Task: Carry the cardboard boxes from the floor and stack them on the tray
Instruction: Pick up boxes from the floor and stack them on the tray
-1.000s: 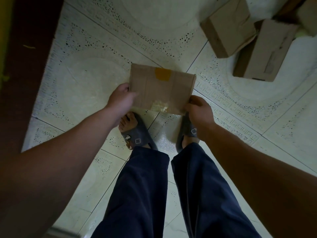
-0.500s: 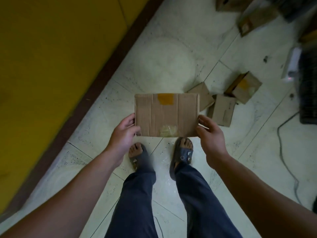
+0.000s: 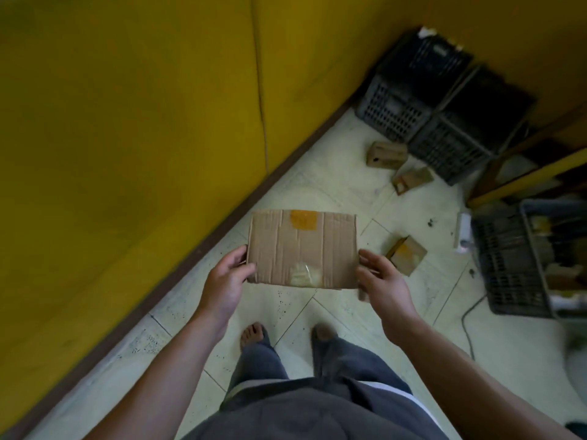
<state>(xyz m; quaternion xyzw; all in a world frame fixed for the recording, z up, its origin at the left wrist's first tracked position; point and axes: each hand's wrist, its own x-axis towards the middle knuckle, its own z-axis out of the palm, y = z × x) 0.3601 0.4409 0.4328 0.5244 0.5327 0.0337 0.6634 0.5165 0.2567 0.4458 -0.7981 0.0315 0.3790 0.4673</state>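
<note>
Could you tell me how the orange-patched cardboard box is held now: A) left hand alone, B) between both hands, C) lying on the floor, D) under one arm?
B: the left hand and the right hand grip opposite side edges of the cardboard box.

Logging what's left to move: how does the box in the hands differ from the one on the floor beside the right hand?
The held box is off the floor, gripped by the left hand and right hand; the floor box lies untouched. The held box sits square to the view; the floor box is turned diagonally. Both are brown cardboard with an orange patch.
</note>
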